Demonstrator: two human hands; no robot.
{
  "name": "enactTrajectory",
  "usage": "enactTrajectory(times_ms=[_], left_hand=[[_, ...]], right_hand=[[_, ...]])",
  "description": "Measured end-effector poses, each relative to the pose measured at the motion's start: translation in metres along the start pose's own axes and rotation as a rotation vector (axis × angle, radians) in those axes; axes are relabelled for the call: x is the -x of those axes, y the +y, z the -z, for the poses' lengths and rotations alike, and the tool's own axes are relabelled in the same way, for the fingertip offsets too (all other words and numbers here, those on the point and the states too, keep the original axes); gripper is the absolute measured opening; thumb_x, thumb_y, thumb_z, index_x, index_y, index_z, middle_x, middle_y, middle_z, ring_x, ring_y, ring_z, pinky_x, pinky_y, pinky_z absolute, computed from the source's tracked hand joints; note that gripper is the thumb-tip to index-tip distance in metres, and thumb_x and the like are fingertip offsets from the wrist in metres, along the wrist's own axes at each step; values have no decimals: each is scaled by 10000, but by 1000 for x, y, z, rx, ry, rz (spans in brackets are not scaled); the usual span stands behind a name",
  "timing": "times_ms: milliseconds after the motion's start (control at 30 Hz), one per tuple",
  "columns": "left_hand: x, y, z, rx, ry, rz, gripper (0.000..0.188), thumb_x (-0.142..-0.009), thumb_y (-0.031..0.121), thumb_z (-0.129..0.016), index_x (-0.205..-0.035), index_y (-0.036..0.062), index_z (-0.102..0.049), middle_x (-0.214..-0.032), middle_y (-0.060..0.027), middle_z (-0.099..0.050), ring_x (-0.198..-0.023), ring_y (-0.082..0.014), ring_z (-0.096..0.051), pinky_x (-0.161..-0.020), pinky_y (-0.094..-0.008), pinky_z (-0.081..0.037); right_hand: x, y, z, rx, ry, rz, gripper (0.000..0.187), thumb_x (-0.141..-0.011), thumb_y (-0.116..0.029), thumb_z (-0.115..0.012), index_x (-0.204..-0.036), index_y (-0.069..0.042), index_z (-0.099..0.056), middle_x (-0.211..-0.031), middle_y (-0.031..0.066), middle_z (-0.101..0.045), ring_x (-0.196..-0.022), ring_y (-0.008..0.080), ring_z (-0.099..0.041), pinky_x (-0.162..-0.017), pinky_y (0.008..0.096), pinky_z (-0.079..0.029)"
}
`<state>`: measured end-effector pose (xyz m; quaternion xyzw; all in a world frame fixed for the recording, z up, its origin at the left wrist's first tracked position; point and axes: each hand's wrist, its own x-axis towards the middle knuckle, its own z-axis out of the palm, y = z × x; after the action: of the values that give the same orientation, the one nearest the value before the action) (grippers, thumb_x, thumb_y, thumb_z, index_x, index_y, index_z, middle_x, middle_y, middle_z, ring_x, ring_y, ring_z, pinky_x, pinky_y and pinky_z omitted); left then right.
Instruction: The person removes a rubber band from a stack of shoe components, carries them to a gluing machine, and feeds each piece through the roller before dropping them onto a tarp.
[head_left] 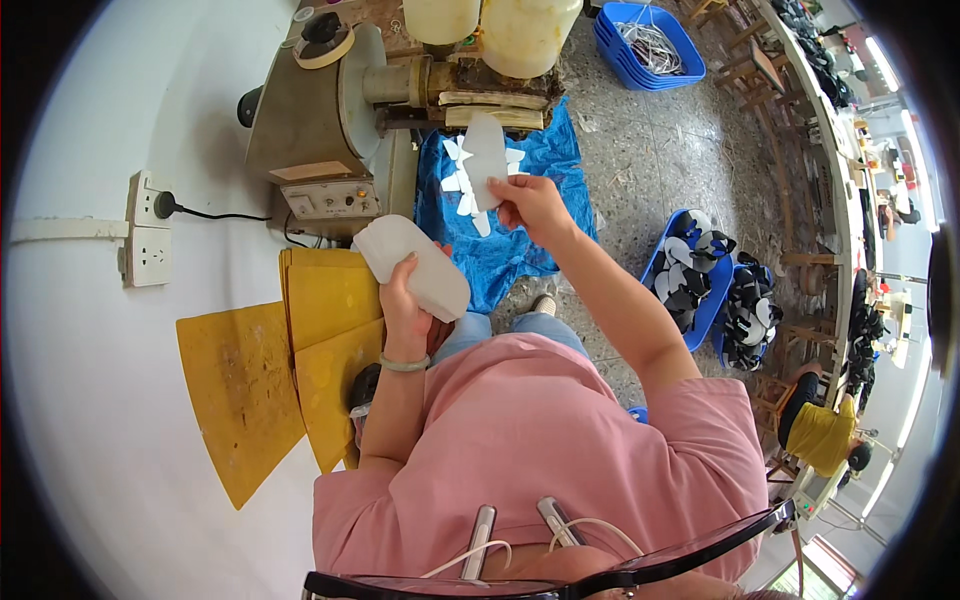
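Evidently it's midway: the left hand (402, 308)'s grip is closed round a stack (432, 275), seemingly left to do; the right hand (535, 208) pinches one piece (486, 150) by the far machine (322, 110), above blue sheeting (540, 235).

White scraps (466, 204) lie on a crumpled blue sheet (492, 270), and blue tubs (712, 302) stand on the speckled floor (632, 150).

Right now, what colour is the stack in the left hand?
Off-white; the stack shows in the head view.
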<state>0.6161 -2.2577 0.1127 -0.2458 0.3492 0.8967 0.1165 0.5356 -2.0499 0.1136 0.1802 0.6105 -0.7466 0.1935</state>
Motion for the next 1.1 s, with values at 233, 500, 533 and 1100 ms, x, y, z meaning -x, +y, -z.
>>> enactTrajectory(times_ms=[233,500,533,1100], left_hand=[[6,-4,-3,42,0,1,449,-820,41,-552,-1238,-11,-396,-1086,-169,-543,-973,-330,-593,-815,-423,-500],[-1,-14,7,-1,46,-55,447,-832,53,-574,-1240,-11,-405,-1109,-131,-543,-1008,-276,-570,-827,-387,-492],[-1,-14,5,20,69,-26,439,-829,48,-560,-1233,-28,-405,-1111,-138,-542,-1015,-287,-569,-834,-385,-487],[-2,-16,12,-17,17,-6,433,-812,10,-577,-1217,-17,-426,-1075,-150,-557,-950,-295,-598,-791,-416,-508]], right_hand=[[-53,-17,-11,-61,-5,51,273,-850,-228,-636,-842,45,-625,-637,53,-585,-469,99,-507,-433,227,-400],[53,9,-32,675,-358,-37,256,-811,-265,-661,-883,-21,-644,-647,63,-602,-451,97,-509,-406,225,-384],[54,14,-28,631,-343,16,246,-819,-248,-652,-896,-14,-641,-639,58,-596,-445,93,-497,-393,224,-368],[-7,-13,19,143,126,-103,371,-857,-300,-617,-1028,29,-599,-820,71,-640,-534,108,-554,-432,235,-422]])
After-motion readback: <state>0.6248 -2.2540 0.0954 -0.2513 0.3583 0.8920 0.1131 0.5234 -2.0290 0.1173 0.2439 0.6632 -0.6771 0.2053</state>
